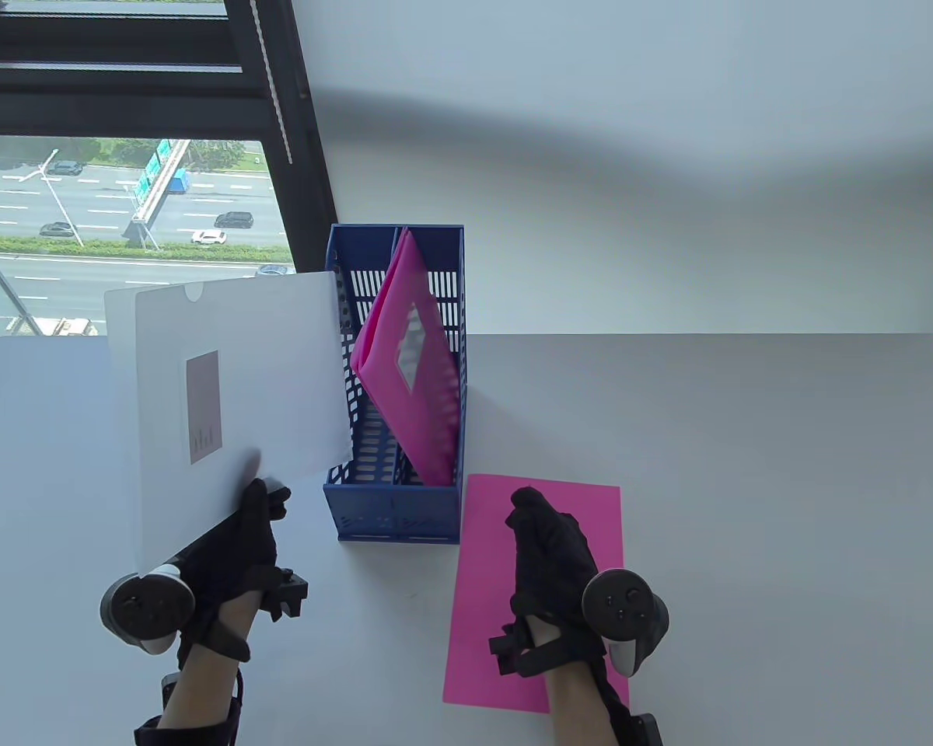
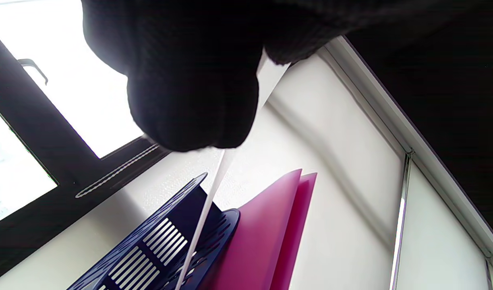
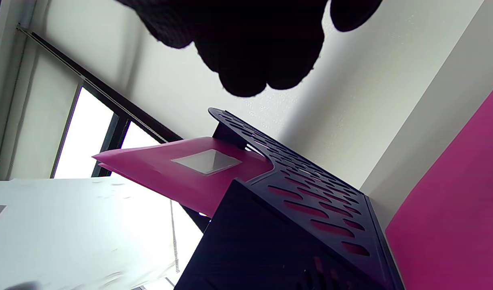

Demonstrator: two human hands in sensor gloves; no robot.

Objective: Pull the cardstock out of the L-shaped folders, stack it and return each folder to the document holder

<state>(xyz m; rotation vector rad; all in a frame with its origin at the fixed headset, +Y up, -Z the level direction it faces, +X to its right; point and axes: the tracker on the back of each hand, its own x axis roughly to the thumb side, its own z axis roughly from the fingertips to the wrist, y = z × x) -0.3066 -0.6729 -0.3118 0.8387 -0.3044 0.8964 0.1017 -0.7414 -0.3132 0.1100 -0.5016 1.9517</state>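
Note:
My left hand pinches the lower edge of a white L-shaped folder and holds it up in the air left of the blue document holder. In the left wrist view that folder's thin edge runs down past my thumb. A pink folder leans inside the holder, also seen as the pink folder from the right wrist. A pink cardstock sheet lies flat on the table right of the holder. My right hand rests on it with fingers loosely curled.
The grey table stretches to the right of the sheet. A window with a dark frame stands behind the table at the left. A white wall rises behind the holder.

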